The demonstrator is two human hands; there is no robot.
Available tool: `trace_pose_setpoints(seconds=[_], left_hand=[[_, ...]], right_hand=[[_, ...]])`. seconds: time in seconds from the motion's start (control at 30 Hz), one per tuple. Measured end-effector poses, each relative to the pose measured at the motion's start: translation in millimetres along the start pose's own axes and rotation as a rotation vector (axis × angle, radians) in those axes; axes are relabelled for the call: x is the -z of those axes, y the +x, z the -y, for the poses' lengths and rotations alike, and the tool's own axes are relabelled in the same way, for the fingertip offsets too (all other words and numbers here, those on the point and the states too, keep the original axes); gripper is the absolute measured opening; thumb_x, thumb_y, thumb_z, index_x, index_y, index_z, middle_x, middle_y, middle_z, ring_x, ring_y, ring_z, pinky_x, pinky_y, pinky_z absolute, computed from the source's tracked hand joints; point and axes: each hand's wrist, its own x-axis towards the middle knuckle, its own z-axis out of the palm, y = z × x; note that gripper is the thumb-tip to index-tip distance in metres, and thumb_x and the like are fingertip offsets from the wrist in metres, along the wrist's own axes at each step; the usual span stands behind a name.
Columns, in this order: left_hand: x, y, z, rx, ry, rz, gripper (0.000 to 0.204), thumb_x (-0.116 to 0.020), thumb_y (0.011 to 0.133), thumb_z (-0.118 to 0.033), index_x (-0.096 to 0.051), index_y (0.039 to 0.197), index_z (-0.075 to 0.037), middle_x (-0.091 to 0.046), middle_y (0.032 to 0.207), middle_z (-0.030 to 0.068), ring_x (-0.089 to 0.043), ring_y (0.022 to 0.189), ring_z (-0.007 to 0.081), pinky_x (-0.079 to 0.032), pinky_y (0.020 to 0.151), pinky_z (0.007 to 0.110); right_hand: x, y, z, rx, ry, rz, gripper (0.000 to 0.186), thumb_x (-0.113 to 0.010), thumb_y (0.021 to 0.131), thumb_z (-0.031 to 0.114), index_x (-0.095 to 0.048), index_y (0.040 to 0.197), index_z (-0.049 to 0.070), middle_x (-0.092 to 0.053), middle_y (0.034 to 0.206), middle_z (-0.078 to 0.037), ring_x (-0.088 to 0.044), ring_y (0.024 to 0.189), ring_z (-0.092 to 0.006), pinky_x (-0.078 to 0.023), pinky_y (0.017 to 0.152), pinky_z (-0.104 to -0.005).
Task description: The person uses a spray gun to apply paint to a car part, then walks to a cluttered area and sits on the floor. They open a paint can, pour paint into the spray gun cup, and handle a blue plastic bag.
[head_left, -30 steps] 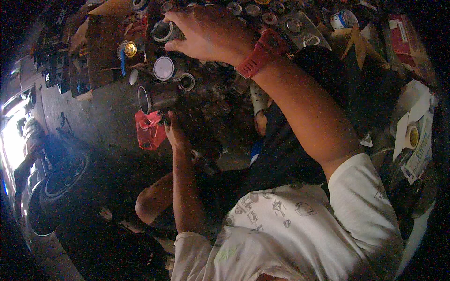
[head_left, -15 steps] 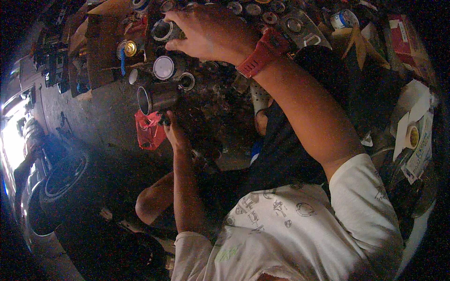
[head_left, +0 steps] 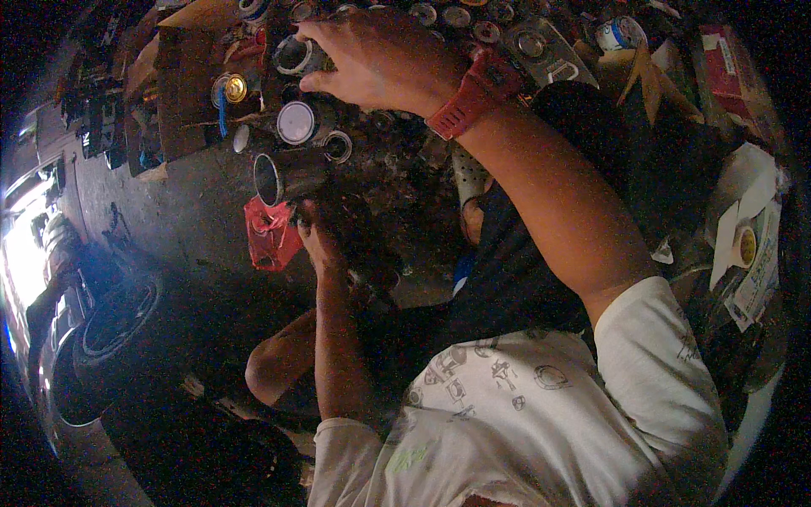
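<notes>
My right hand (head_left: 384,63), with a red watch on its wrist, reaches across the top of the view. Its thumb and fingers are curved round an open-topped, dark-mouthed can (head_left: 294,56). Lower down, my left hand (head_left: 316,237) is closed at the underside of a tilted grey metal cup (head_left: 291,178), whose open mouth faces left. Shadow hides most of those fingers. A crumpled red plastic piece (head_left: 272,237) lies just left of that hand. Between the two hands stand a can with a pale lid (head_left: 296,123) and a small round open container (head_left: 337,147).
Cardboard boxes (head_left: 182,84) stand at upper left, by a gold-coloured round can (head_left: 234,88) with a blue strip. Several cans and lids crowd the top edge, next to a metal plate (head_left: 553,55). A wheel-like round object (head_left: 120,314) is at far left.
The metal cup and my left hand have shifted slightly right, and the cup's mouth has turned a little. My right hand stays nearly still at the can.
</notes>
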Motion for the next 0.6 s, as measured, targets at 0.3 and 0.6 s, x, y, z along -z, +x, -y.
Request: trace_pose_setpoints(seconds=[0.3, 0.6], left_hand=[[2.7, -1.8, 31.2, -0.125, 0.364, 0.019, 0.036, -0.057, 0.107, -0.034, -0.054, 0.128, -0.005, -0.061, 0.114, 0.0061, -0.057, 0.100, 0.0184, -0.046, 0.088, 0.032], [-0.3, 2.4, 38.9, -0.452, 0.522, -0.020, 0.032, -0.059, 0.105, -0.019, -0.049, 0.131, -0.003, -0.066, 0.115, 0.0141, -0.062, 0.106, 0.0235, -0.048, 0.094, 0.037]], right_hand=[[-49.2, -11.8, -20.2, -0.258, 0.652, 0.348, 0.073, -0.064, 0.101, 0.035, -0.028, 0.154, 0.000, -0.037, 0.151, -0.024, -0.044, 0.135, -0.0337, -0.040, 0.107, -0.0469], [-7.9, -7.8, -14.1, -0.023, 0.101, 0.073, 0.054, -0.075, 0.090, 0.039, -0.059, 0.130, 0.008, -0.069, 0.107, -0.020, -0.068, 0.101, -0.0378, -0.054, 0.087, -0.0466]])
